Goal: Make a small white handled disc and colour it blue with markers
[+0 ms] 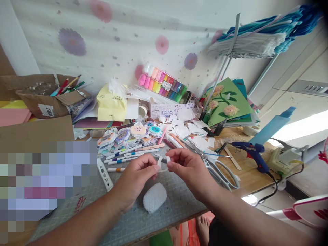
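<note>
Two bare hands meet over a grey cutting mat (pixel 164 212) on a crowded craft table, pinched together on a small white piece (pixel 164 163) held just above the work surface. The left hand (pixel 137 177) grips the piece from its side with thumb and forefinger closed; the right hand (pixel 188 169) closes on the other end, fingertips almost touching those of the left. What the piece is made of is too small to tell. Directly below the hands, on the mat, lies a white foam-net pad (pixel 154 197), untouched. A pair of large scissors (pixel 217 164) rests just right of the right hand, blades pointing toward a scatter of white paper scraps (pixel 189 128). Marker pens (pixel 133 153) lie in a loose row beyond the left hand, with small decorated paper shapes (pixel 128 135) behind them. A blue glue gun (pixel 252 152) stands farther right on the wooden tabletop, its cord trailing off the edge. A tray of coloured clay blocks (pixel 164 82) leans against the flowered wall covering.

Judging by the grip, fine shaping of so small a piece seems best done as shown: both hands close in, wrists low over the mat, light pressure from the fingertips so it neither tears nor slips, and the scissors kept clear of the right wrist
</note>
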The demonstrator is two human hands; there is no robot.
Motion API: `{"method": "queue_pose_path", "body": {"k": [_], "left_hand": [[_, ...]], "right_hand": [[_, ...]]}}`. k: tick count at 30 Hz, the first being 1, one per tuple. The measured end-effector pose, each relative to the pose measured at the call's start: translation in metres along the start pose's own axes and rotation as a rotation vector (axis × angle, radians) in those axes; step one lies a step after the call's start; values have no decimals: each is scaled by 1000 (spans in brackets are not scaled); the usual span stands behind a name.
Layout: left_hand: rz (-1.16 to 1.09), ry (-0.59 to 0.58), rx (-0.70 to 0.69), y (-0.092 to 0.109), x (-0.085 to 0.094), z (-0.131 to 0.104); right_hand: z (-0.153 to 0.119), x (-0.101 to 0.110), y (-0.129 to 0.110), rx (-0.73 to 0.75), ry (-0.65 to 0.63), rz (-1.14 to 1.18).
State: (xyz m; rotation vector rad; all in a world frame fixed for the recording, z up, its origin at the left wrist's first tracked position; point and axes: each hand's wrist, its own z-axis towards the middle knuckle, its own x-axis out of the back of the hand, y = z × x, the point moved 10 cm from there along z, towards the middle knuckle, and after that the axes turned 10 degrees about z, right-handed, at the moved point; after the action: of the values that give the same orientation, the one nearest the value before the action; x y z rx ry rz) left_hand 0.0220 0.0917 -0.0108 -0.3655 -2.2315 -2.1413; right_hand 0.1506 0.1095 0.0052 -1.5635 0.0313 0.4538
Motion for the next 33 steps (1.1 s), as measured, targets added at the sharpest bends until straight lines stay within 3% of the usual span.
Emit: {"method": "queue_pose_path", "body": {"k": [6,10,14,18,25,33], "left_hand": [[-27,75,-1,-4,6,1],[120,127,-229,29,16,-6],[342,23,-369,54,-5,-19],[450,28,-279,50,-23,-35],[424,97,-91,30,-34,-74],[409,130,-28,20,-59,-103]], "right_hand": [[-19,-8,-31,200,-116,-119],[-22,-3,-35,178,-92,-3],[-23,0,-32,69,-69,153],[-32,1,-38,49,-51,240],[-46,6,-48,68,-18,257],[-63,20,-48,117,69,267]]}}
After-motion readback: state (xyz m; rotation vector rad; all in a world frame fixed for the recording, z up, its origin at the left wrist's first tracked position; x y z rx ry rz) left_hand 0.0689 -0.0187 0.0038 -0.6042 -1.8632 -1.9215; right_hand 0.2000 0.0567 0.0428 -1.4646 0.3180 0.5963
